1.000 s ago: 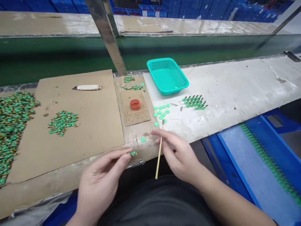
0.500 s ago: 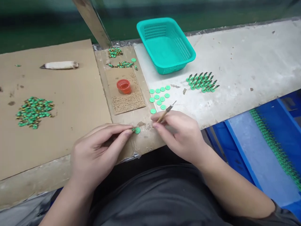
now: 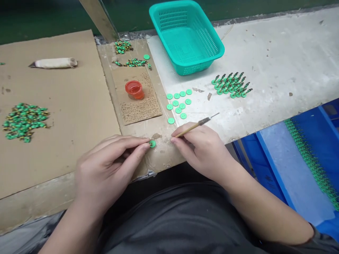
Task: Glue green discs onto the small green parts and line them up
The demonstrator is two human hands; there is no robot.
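Observation:
Between thumb and forefinger, my left hand (image 3: pixel 113 162) pinches a tiny green figure fixed to a round green disc (image 3: pixel 152 144), near the table's front edge. My right hand (image 3: pixel 203 151) is closed on a thin wooden-handled tool (image 3: pixel 189 130) whose dark collar and fine tip point up and to the right, away from the disc. Loose green discs (image 3: pixel 178 110) lie flat just beyond my hands. A small red cup (image 3: pixel 135 90) rests on a speckled cardboard piece (image 3: pixel 140 111) to their left. Figures standing on discs (image 3: pixel 231 85) form rows at the right.
A teal basket (image 3: pixel 185 46) sits at the back. Heaps of small green pieces lie on the left cardboard (image 3: pixel 26 121) and at the back (image 3: pixel 123 46). A cloth-wrapped pointed tool (image 3: pixel 54 63) lies at the upper left. Blue crates (image 3: pixel 267 176) stand below the table, right.
The tool in my right hand has tilted lower, its tip swinging right. My left hand still holds the disc piece, which is turned slightly. The camera view has shifted a little.

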